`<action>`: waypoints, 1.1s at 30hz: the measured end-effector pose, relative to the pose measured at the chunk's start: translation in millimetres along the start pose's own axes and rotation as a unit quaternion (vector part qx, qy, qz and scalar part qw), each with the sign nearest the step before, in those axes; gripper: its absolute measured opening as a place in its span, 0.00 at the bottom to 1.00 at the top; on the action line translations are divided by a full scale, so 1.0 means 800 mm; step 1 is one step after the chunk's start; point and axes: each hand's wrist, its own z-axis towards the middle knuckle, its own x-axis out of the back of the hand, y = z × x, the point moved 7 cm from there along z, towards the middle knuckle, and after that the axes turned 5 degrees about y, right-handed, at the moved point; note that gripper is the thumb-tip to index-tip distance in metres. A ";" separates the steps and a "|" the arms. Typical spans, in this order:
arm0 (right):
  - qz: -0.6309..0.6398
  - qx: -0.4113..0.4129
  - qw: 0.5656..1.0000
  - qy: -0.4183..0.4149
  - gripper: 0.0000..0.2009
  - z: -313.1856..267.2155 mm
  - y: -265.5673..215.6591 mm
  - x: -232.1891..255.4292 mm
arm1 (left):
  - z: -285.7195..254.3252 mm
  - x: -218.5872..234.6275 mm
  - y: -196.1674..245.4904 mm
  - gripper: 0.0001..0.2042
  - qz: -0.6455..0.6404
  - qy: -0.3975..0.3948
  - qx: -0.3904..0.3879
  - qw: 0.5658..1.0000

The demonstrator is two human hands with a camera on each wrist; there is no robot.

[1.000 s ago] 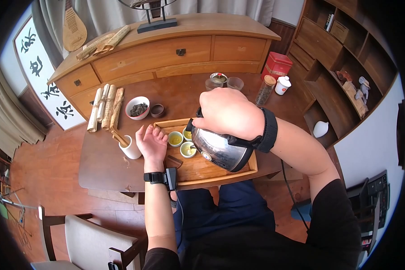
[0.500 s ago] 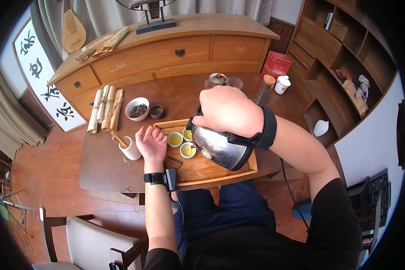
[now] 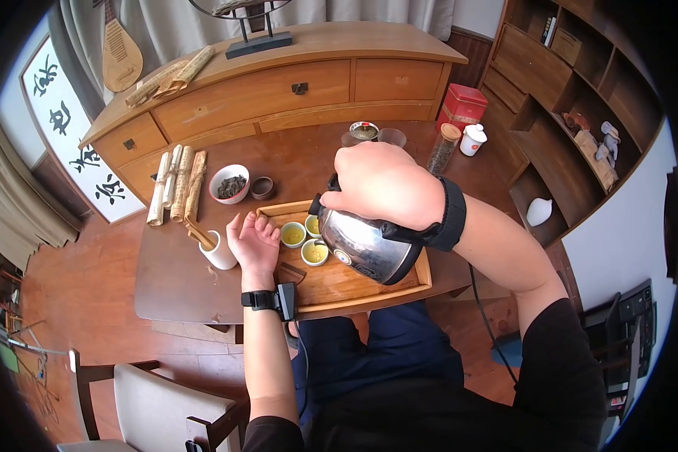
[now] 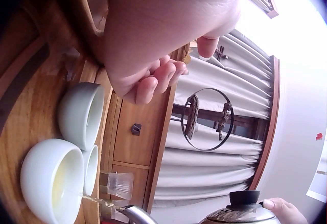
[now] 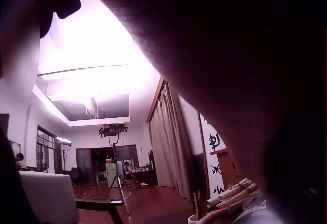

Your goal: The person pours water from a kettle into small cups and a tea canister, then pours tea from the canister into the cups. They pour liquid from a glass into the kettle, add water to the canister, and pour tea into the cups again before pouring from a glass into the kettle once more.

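My right hand (image 3: 384,184) grips the handle of a shiny metal kettle (image 3: 369,248), tilted over the wooden tray (image 3: 354,299). In the left wrist view its spout (image 4: 137,215) lets a thin stream of liquid run into the nearest white teacup (image 4: 43,178). Yellowish liquid shows in that teacup (image 3: 315,253), in the left teacup (image 3: 293,234) and in the back teacup (image 3: 313,225), partly hidden by the kettle. My left hand (image 3: 253,242) lies palm up beside the tray's left edge, its fingers loosely curled and holding nothing. The right wrist view is mostly darkened by hand and arm.
Left of the tray stand a white holder (image 3: 218,252) with wooden tools, bamboo scrolls (image 3: 177,184), a bowl of dark leaves (image 3: 230,184) and a small brown cup (image 3: 262,187). A corked jar (image 3: 444,151), white lidded jar (image 3: 473,141) and red tin (image 3: 462,109) are at back right.
The kettle has shifted very slightly to the left, still tilted over the teacups in my right hand's grip. My left hand has stayed in place.
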 end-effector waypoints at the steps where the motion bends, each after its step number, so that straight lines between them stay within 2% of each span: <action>1: 0.000 0.000 1.000 0.000 0.16 -0.001 0.002 0.001 | 0.000 0.000 0.000 0.14 0.000 -0.001 0.000 1.000; 4: 0.006 -0.013 1.000 -0.019 0.18 -0.007 0.013 -0.001 | 0.000 0.001 0.000 0.15 0.001 0.006 0.000 1.000; 6: 0.044 -0.024 0.998 0.023 0.19 -0.013 0.027 -0.002 | 0.001 0.002 0.000 0.15 0.001 0.004 0.000 1.000; 7: 0.045 -0.064 0.997 -0.009 0.24 -0.016 0.038 -0.007 | 0.002 0.003 0.000 0.15 0.000 0.004 0.001 1.000; 8: 0.045 -0.063 0.997 -0.009 0.24 -0.021 0.040 -0.005 | 0.002 0.003 0.000 0.15 0.000 0.004 0.000 1.000; 10: 0.081 -0.118 0.990 -0.012 0.24 -0.035 0.054 -0.002 | 0.002 0.004 -0.001 0.15 -0.001 0.002 0.000 1.000; 12: 0.098 -0.125 0.987 -0.006 0.24 -0.050 0.066 0.001 | 0.002 0.005 0.000 0.15 -0.004 0.004 0.001 1.000; 14: 0.172 -0.151 0.973 0.025 0.24 -0.066 0.086 0.004 | 0.001 0.005 0.000 0.16 -0.006 0.004 0.000 1.000; 15: 0.222 -0.138 0.963 0.065 0.24 -0.073 0.096 0.003 | 0.001 0.005 0.000 0.16 -0.005 0.002 0.002 1.000; 16: 0.217 -0.143 0.962 0.087 0.21 -0.084 0.105 0.008 | 0.001 0.005 0.000 0.16 -0.004 0.000 0.003 1.000; 20: 0.399 -0.185 0.885 0.154 0.11 -0.134 0.153 0.007 | 0.000 0.003 -0.002 0.15 -0.001 -0.001 0.002 1.000; 24: 0.425 -0.209 0.839 0.269 0.09 -0.199 0.208 0.010 | -0.001 0.003 -0.002 0.15 0.001 -0.001 0.005 1.000; 25: 0.427 -0.263 0.821 0.273 0.08 -0.221 0.219 0.011 | -0.001 0.004 -0.002 0.15 0.002 -0.002 0.005 1.000; 30: 0.444 -0.334 0.731 0.397 0.09 -0.311 0.284 -0.018 | -0.002 0.003 -0.002 0.15 0.006 0.007 -0.001 1.000; 32: 0.411 -0.326 0.733 0.434 0.09 -0.331 0.304 -0.037 | -0.002 0.005 -0.002 0.15 0.008 0.010 -0.002 1.000; 33: 0.399 -0.352 0.717 0.451 0.09 -0.345 0.316 -0.046 | -0.001 0.007 -0.001 0.16 0.006 0.010 0.000 1.000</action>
